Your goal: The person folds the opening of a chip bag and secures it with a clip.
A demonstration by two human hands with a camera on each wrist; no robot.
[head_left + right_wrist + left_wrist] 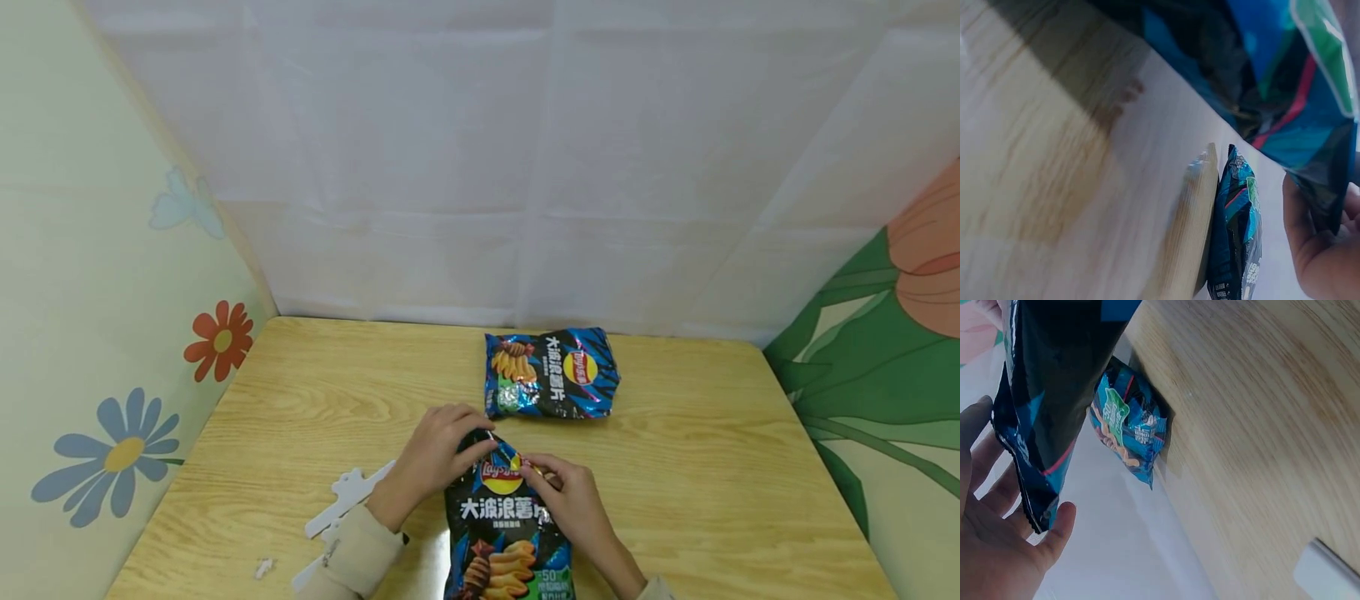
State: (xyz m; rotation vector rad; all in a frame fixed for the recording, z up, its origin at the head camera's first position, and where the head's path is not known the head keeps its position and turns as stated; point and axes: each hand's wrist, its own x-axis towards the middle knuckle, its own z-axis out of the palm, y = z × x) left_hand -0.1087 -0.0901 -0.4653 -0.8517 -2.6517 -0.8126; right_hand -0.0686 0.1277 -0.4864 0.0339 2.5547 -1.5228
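A dark blue and black bag of potato chips (498, 525) stands out toward the near edge of the table in the head view, its printed front facing up. The left hand (442, 450) curves round its top left corner, thumb on the front and fingers over the upper edge. At the top right corner, the right hand (566, 496) pinches the bag between thumb and fingers. In the left wrist view the bag's crimped edge lies between the thumb and fingers of the left hand (1007, 547). The right wrist view shows the right hand (1329, 256) gripping a lower-hanging corner.
A second, matching chip bag (551, 373) lies sideways farther back on the wooden table (697, 467). Two flat white strips with shaped edges (348, 497) lie left of the left forearm, partly covered by the sleeve. Near them is a small white scrap (263, 568). A pale sheet (450, 167) hangs behind.
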